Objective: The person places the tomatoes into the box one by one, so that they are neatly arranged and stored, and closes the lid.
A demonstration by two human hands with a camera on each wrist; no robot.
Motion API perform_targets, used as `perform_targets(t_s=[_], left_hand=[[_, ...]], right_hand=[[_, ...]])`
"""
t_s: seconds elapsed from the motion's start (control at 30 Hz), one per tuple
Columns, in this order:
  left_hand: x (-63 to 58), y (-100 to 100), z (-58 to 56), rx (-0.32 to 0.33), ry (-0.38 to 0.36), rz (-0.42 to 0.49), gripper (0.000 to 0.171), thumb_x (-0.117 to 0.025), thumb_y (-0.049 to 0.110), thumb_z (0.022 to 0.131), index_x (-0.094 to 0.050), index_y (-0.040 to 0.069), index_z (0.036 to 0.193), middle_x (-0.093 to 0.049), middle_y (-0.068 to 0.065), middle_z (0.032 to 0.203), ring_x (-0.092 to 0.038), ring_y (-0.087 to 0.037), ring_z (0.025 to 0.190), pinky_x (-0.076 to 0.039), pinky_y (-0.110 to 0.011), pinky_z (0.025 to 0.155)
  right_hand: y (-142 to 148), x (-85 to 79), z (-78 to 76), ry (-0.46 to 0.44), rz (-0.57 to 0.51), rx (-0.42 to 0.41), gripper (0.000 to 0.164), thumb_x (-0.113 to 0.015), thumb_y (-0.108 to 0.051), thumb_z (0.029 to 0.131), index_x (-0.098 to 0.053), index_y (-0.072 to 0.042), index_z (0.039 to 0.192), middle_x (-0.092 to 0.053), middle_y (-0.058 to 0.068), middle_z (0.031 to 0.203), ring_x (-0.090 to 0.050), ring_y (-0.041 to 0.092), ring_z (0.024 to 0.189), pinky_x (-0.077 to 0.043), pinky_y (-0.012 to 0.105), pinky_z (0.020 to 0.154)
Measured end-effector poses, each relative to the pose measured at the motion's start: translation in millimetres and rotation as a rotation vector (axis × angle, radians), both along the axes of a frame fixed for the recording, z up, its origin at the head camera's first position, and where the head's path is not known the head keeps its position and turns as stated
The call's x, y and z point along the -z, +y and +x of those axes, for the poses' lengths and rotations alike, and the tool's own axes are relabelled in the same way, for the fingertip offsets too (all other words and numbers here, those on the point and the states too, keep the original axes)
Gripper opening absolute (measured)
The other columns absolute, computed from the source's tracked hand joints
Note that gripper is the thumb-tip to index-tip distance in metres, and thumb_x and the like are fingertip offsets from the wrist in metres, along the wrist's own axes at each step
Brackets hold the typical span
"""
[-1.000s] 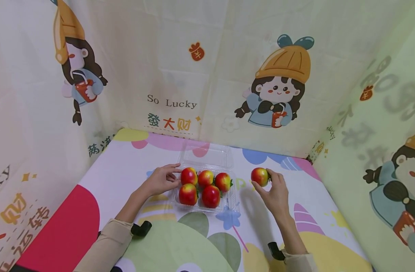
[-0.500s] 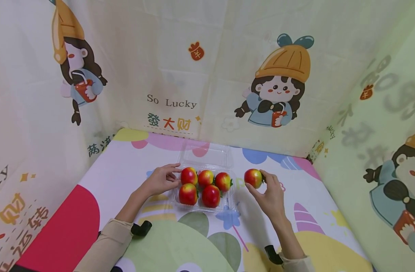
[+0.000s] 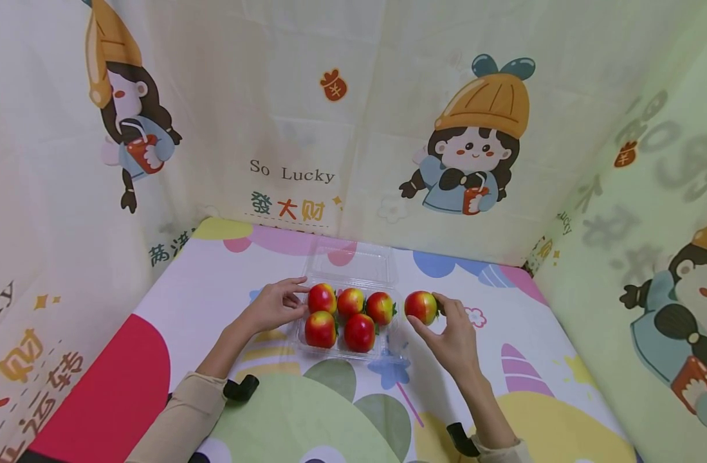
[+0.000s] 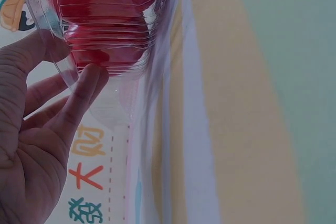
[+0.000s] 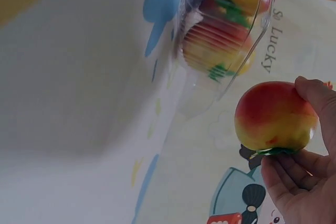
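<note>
My right hand (image 3: 454,337) holds a round red-and-yellow fruit (image 3: 421,308) with green leaves at its stem end, thumb on one side and fingers at the leafy end. It is in the air just right of a clear plastic clamshell box (image 3: 388,350). Inside the box sit several similar fruits (image 3: 359,333), three in the back row and two in front at left and middle. At the box's left side, my left hand (image 3: 275,305) pinches the rim with thumb and fingertips. The left wrist view shows the thumb (image 4: 52,45) at the rim and a finger against the ribbed wall.
The box's clear lid (image 3: 353,263) lies folded back toward the rear wall. A colourful patterned cloth (image 3: 214,289) covers the table. Printed cloth walls (image 3: 376,128) enclose it at the back and both sides.
My right hand has moved left with the fruit, closer to the box's right edge. The left hand, the box and the fruits in it have stayed in place.
</note>
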State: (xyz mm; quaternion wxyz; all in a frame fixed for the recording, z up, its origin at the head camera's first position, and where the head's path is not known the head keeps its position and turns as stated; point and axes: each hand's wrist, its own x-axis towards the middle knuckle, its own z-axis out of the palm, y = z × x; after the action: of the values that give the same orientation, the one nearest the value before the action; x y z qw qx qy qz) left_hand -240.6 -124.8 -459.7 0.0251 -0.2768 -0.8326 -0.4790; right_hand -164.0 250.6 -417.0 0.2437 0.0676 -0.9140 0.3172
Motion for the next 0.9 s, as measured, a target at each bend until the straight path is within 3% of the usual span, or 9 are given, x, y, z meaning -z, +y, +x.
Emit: perform_targets(t_s=[0.9], left_hand=[[-0.5,1,-0.9,-0.008,-0.005,-0.007,0.041,-0.076,0.004,0.089,-0.067,-0.008,0.127,-0.052,-0.025,0.149,-0.074,-0.022,0.091,-0.063,-0.034,0.082]], right_hand=[[-28,7.0,13.9,-0.018,0.008,-0.123,0.063,-0.091,-0.033,0.077,-0.065,-0.008,0.128,-0.066,0.005,0.116,-0.064,0.022,0.106,-0.059,0.052,0.090]])
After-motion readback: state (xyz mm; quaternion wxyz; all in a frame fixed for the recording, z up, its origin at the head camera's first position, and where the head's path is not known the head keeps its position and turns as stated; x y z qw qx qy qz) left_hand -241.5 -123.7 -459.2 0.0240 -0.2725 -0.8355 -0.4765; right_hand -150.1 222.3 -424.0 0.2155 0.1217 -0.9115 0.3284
